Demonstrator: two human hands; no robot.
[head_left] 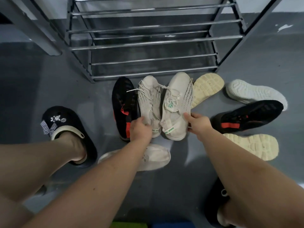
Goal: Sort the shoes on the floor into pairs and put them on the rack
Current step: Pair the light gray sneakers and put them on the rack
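Left hand (139, 129) grips one white knit sneaker (150, 104), right hand (199, 124) pinches its mate (176, 104). Loose laces (131, 90) beyond my fingertips could snag the rack (153, 45) bars.

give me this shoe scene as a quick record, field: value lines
left hand: left hand grips heel of left white sneaker
right hand: right hand grips heel of right white sneaker
white pair: side by side, toes toward rack
rack: shelves hold no shoes
black sneakers: one left of the pair, one to the right, apart
overturned shoes: cream soles up
floor: grey floor
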